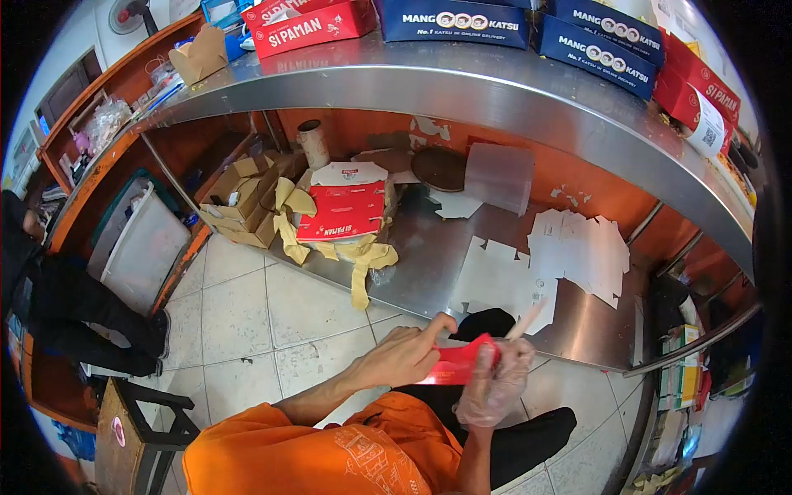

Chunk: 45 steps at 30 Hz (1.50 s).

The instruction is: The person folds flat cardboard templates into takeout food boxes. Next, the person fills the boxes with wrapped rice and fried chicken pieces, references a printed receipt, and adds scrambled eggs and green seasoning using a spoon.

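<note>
1. Red glossy piece (459, 364), thin sheet material: between the two hands, above the lap, near edge of the low steel shelf (422, 279).
2. Left hand (398, 356): bare, at the piece's left end. Index finger sticks out, others curled. Grip on the piece partly hidden, can't tell how firm.
3. Right hand (498, 381): clear plastic glove, fingers closed round the piece's right end. Thin pale strip (528, 318) sticks up by the fingers, blurred; can't tell how it's held.
4. Low shelf, right part: flat white cardboard blanks (577, 252), overlapping, beyond the hands.
5. Low shelf, left part: red and white flat SI PAMAN box (341, 212) on a stack, torn yellow paper (360, 276) around it. Brown open cardboard boxes (241, 198) left of that.
6. Upper steel shelf (396, 78): dark blue MANG KATSU boxes (454, 25), red SI PAMAN boxes (309, 29) at both sides.
7. Another person (82, 309), dark clothes, stands far left.
</note>
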Each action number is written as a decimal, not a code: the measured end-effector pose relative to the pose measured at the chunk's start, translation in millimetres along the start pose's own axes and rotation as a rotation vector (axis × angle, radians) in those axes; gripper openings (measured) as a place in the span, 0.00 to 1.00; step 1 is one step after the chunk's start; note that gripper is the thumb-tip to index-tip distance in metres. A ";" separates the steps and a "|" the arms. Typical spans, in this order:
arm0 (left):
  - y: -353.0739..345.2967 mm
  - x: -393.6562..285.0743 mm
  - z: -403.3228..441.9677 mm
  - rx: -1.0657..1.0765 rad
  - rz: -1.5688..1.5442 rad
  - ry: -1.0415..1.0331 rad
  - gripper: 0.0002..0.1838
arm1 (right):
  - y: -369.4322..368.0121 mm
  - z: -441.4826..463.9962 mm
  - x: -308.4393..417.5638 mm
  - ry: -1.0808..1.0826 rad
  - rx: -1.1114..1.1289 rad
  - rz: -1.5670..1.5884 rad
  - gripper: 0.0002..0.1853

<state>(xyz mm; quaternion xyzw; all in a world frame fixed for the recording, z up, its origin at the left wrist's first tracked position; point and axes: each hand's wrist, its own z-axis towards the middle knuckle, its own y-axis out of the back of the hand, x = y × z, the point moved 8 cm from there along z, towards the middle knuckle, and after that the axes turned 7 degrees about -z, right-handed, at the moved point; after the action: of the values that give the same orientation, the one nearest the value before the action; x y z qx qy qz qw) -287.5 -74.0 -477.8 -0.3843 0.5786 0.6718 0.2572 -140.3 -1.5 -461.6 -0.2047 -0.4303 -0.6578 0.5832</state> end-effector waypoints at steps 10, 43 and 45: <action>18.3 -18.6 7.0 -0.144 -0.405 -0.093 0.18 | -13.2 1.9 48.6 0.217 0.550 0.014 0.21; -39.3 23.2 -7.1 -0.103 -1.765 0.075 0.21 | -14.8 -39.3 45.8 0.496 0.340 -0.184 0.25; -26.5 9.6 0.0 -0.188 -1.759 0.085 0.18 | -13.6 -40.9 45.7 0.580 0.273 -0.058 0.27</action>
<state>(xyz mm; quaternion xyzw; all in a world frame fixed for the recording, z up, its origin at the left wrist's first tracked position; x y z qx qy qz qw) -272.0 -69.7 -501.1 -0.7341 0.0252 0.2607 0.6265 -154.4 -62.2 -453.1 0.0841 -0.3361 -0.6413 0.6846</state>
